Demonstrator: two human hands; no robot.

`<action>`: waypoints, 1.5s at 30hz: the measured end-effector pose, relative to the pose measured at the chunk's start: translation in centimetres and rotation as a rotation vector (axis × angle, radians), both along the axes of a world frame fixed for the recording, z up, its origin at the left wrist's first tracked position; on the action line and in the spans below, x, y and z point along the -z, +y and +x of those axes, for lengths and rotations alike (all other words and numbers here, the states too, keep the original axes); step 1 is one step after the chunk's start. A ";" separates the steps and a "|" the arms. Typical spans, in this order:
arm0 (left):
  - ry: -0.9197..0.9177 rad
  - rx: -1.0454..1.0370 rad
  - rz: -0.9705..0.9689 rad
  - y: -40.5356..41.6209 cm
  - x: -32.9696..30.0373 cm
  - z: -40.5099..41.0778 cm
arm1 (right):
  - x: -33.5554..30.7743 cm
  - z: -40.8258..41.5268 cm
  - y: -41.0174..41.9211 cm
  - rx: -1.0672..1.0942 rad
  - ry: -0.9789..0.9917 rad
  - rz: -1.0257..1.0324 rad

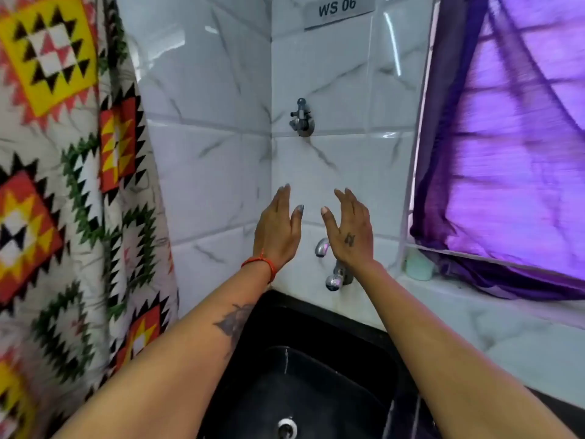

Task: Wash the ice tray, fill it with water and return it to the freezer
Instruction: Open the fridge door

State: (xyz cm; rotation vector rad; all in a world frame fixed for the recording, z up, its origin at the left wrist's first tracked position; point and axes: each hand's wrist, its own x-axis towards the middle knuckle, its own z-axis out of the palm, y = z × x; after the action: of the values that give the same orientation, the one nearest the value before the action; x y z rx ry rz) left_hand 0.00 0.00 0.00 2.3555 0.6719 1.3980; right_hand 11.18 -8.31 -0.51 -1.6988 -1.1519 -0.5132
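Both hands are up over the black sink (316,315), fingers straight and spread, palms facing each other, so neither grip is holding anything. The left hand (277,231) has an orange thread (262,263) at the wrist, and the right hand (349,231) sits in front of the chrome tap (330,270). The sink looks wet, with just the drain (287,426) showing at the bottom. The ice tray isn't anywhere in view. A sign (338,7) on the tiled wall reads "WS 06". A teal soap bar (418,265) sits on the marble surface (506,331) by the purple curtain (512,147).
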 end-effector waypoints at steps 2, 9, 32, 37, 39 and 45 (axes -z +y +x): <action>-0.018 -0.033 -0.017 0.2 0.4 -1.5 | 0.6 -1.4 0.5 -0.030 0.027 0.014; -0.033 -0.114 -0.104 0.3 3.0 -8.1 | 4.0 -8.5 2.4 -0.146 0.135 0.059; -0.180 -0.568 -0.429 -5.4 14.0 -32.4 | 15.2 -31.6 1.5 -0.636 0.465 -0.062; -0.264 -0.704 -0.516 -7.8 15.6 -36.0 | 16.5 -34.8 1.4 -0.766 0.445 -0.157; -0.276 -0.770 -0.534 -8.9 16.2 -37.3 | 17.2 -36.1 1.2 -0.826 0.426 -0.203; -0.361 -1.000 -0.551 -13.8 17.9 -40.8 | 19.1 -41.0 0.0 -1.026 0.392 -0.341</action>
State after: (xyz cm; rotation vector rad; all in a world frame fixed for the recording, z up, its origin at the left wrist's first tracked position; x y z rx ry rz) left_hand -40.82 -13.83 -17.90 1.2762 1.9538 1.5998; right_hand -29.79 -8.30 -19.63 -1.1552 -1.6535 0.6489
